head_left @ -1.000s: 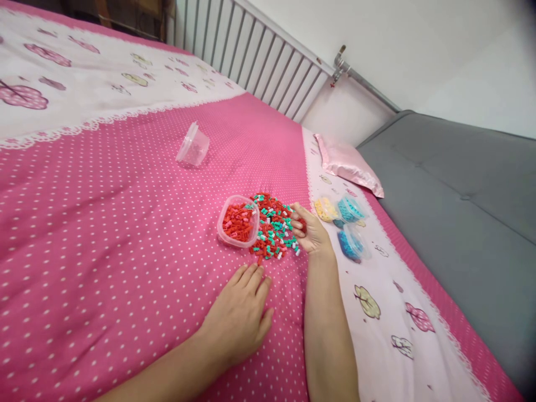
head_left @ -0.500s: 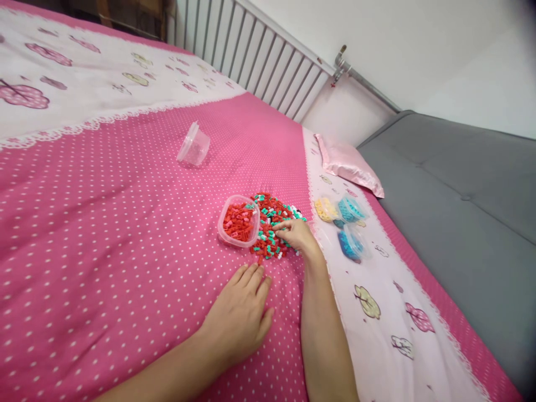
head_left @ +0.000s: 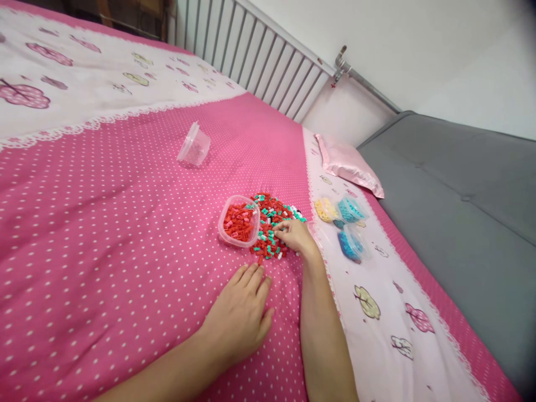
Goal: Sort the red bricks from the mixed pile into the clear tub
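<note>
Small red, green and white plastic pieces lie in a loose pile (head_left: 268, 245) on the pink dotted bedspread (head_left: 125, 223). Against the pile's left side stands a clear plastic tub (head_left: 221, 231) filled with red pieces (head_left: 238, 220). My right hand (head_left: 295, 234) reaches over the pile, thumb and fingertips pinched together among the pieces; whatever is between them is too small to make out. Below the tub, my left hand (head_left: 240, 312) rests flat on the bedspread with its fingers stretched out, the fingertips close to a stray red piece (head_left: 260, 260).
An empty-looking clear tub (head_left: 195, 146) lies tipped on its side farther back. To the right sit containers of yellow pieces (head_left: 325, 209), turquoise pieces (head_left: 350, 209) and blue pieces (head_left: 349, 245). A pink pillow (head_left: 349, 167) lies by the grey headboard (head_left: 460, 212).
My right hand's fingers have drawn closer together over the pile. My left hand and the tubs have stayed where they were.
</note>
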A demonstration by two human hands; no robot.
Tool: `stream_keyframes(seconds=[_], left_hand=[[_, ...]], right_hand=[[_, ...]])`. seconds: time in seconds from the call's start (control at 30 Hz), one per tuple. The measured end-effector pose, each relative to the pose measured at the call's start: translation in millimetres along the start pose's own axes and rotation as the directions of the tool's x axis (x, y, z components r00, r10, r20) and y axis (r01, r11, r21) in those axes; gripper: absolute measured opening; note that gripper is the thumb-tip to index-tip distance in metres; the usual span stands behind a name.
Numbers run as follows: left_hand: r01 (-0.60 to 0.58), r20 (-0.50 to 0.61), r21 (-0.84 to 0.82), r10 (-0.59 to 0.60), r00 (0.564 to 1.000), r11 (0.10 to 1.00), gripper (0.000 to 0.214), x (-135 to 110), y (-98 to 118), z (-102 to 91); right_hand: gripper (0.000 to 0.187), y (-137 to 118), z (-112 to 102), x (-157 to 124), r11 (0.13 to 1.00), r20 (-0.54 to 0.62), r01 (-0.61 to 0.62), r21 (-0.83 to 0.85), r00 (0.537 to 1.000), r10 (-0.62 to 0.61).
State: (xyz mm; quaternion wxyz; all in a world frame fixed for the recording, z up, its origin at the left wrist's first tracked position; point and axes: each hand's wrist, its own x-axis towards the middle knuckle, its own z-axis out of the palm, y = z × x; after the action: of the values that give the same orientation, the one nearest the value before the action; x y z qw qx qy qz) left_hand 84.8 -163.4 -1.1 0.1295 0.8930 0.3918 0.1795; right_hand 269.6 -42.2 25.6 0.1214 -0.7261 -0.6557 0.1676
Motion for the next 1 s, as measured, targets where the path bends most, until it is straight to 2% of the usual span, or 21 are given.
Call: stream_keyframes(seconds=[0.23, 0.47, 0.63, 0.73, 0.83, 1.0], left_hand=[[0.003, 0.016, -0.002, -0.003, 1.0, 1.0, 0.048, 0, 0, 0.0], [0.002, 0.018, 0.008, -0.002, 1.0, 1.0, 0.049, 0, 0, -0.2], [0.002, 0.021, 0.008, -0.002, 1.0, 1.0, 0.05, -1, 0, -0.5], [0.004, 0.023, 0.009, -0.004, 1.0, 1.0, 0.049, -1, 0, -0.5], [0.004, 0.012, 0.01, -0.005, 1.0, 1.0, 0.049, -1, 0, -0.2], [0.001, 0.002, 0.004, -0.001, 1.0, 1.0, 0.048, 0, 0, 0.5]], right_hand=[[0.018, -6, 0, -1, 1.0, 0.001, -0.022, 0.004, 1.0, 0.022], [0.022, 4, 2, 3, 0.999, 0.041, 0.035, 0.022, 0.999, -0.035], [0.018, 6, 6, 4, 0.997, 0.016, 0.022, 0.071, 1.0, -0.023], [0.016, 7, 6, 4, 0.988, 0.011, 0.017, 0.153, 1.0, -0.019], [0.018, 6, 3, 3, 0.948, -0.001, 0.016, 0.318, 1.0, -0.016], [0.024, -3, -6, -3, 0.755, -0.008, 0.006, 0.656, 1.0, 0.0]])
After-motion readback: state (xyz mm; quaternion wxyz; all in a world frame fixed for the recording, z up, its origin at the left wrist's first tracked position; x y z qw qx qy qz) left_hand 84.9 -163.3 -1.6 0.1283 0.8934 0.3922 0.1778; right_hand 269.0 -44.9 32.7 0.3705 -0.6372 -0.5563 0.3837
